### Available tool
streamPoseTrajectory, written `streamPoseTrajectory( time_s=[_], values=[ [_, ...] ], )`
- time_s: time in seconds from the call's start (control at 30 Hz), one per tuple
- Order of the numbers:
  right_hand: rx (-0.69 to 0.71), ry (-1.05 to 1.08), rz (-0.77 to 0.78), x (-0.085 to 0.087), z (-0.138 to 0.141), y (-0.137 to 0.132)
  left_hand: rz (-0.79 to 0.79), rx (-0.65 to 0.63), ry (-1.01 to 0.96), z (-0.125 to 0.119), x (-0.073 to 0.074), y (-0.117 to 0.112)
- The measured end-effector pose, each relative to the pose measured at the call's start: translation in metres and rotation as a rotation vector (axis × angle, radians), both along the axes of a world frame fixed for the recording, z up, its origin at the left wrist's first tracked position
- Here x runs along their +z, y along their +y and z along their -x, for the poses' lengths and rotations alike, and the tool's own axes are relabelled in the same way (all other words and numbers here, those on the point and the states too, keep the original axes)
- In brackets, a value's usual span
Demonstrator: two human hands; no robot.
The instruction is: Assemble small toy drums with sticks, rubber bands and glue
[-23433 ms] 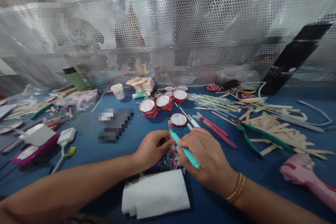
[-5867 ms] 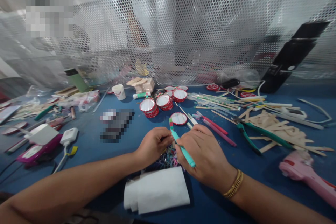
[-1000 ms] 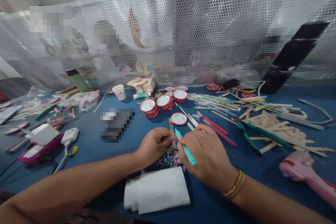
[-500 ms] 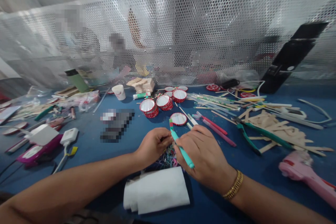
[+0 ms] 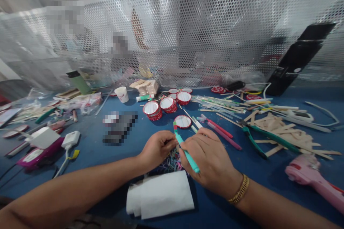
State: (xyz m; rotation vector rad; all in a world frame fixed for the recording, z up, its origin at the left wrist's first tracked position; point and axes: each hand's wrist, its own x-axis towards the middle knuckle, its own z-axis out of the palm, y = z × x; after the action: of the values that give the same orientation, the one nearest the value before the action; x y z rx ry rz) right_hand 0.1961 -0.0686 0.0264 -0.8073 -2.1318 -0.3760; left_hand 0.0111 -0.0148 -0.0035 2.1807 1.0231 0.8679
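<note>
My right hand [image 5: 208, 157] is closed around a teal marker [image 5: 192, 161], its rounded end pointing back toward me. With bent, pinched fingers, my left hand [image 5: 158, 148] grips a narrow flat stick [image 5: 175, 126] whose upper end is coloured green and red. The marker's front end lies against or right beside this stick; the exact contact is hidden. Below both hands is a tangle of multicoloured small loops or strands [image 5: 173, 161], partly covered. A folded white cloth or tissue [image 5: 161, 195] lies nearest me. Just beyond the fingers sits a red-rimmed round disc [image 5: 183, 121].
Red-rimmed round pieces [image 5: 153, 110] stand stacked ahead. Pink pens [image 5: 224, 134], green-handled pliers [image 5: 271, 137], loose wooden sticks [image 5: 291, 130] and a pink glue gun [image 5: 314, 179] lie right. A phone [image 5: 122, 127] and white adapter [image 5: 71, 139] lie left. A perforated metal screen [image 5: 172, 35] stands behind.
The marker and my right hand have shifted very slightly. Both grips are the same. Behind the screen, a person on the left has moved a little leftward.
</note>
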Motion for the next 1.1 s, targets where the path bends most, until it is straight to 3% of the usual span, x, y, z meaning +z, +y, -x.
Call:
streamPoseTrajectory(
  time_s=[0.27, 0.63, 0.83, 1.1],
  values=[
    [-0.086, 0.002, 0.015, -0.0002, -0.0027, 0.0022, 0.008, 0.013, 0.002, -0.0008, 0.0024, -0.0012],
    [-0.004, 0.017, -0.032, -0.0003, 0.0009, 0.0014, 0.002, -0.002, -0.015, -0.0009, -0.0001, -0.0001],
    [-0.092, 0.005, 0.007, -0.0004, -0.0022, 0.0022, -0.007, 0.012, 0.001, -0.0013, 0.0019, -0.0004],
    [-0.006, 0.024, -0.024, 0.0005, 0.0003, 0.0000, 0.012, 0.000, -0.012, -0.0003, -0.0009, 0.0001]
  ],
)
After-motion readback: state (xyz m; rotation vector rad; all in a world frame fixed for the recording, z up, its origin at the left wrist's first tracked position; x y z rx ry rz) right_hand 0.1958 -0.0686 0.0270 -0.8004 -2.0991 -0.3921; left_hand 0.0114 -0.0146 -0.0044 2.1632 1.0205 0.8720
